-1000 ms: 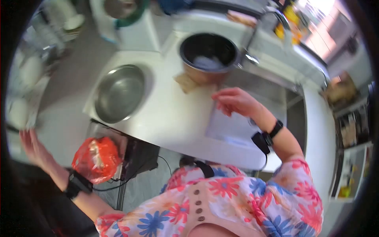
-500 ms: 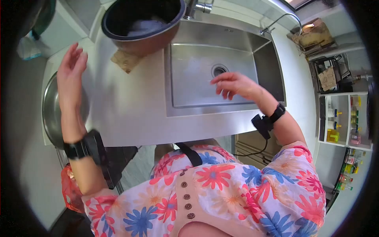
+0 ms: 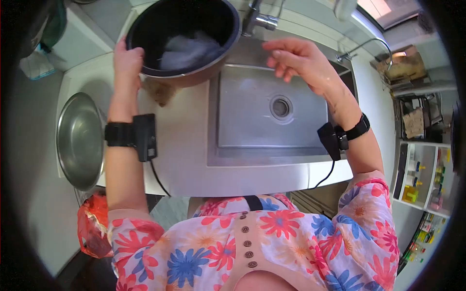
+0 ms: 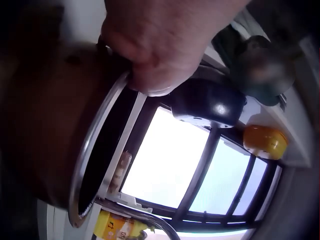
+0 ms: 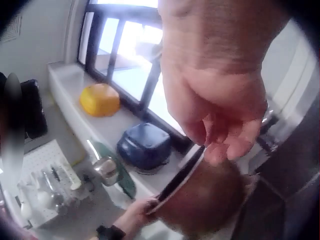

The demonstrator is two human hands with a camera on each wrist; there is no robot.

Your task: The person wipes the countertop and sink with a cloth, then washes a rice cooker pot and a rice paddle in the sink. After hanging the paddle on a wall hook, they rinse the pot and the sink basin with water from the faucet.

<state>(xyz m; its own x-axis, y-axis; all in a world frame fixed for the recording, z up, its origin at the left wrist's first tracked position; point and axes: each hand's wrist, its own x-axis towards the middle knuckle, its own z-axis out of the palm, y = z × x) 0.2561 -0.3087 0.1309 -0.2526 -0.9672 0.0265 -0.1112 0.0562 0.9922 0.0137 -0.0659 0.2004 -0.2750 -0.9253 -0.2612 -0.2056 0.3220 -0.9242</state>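
Note:
At the left rim of a deep pot [image 3: 206, 75], dark inside and brown outside, my left hand [image 3: 128, 63] holds on with the thumb at the edge. A pale, crumpled-looking mass [image 3: 189, 52] lies in the pot. The pot stands on the counter beside the sink, over a small brown piece [image 3: 160, 93]. In the left wrist view, the hand's fingers [image 4: 162, 75] meet the metal rim. My right hand [image 3: 303, 63] hovers over the back of the sink [image 3: 252, 121], right of the pot, fingers loosely bent and holding nothing.
A shallow metal basin [image 3: 80, 140] sits on the counter's left end, a red plastic bag [image 3: 94, 225] below it. Behind the sink rises a faucet [image 3: 264, 20], with a thin curved tap [image 3: 369, 43] to its right. Shelves with bottles [image 3: 422, 179] stand at far right.
My left hand has swung from the far left, across the metal basin, onto the pot's rim. The right hand has moved forward over the sink. The head view has turned rightward.

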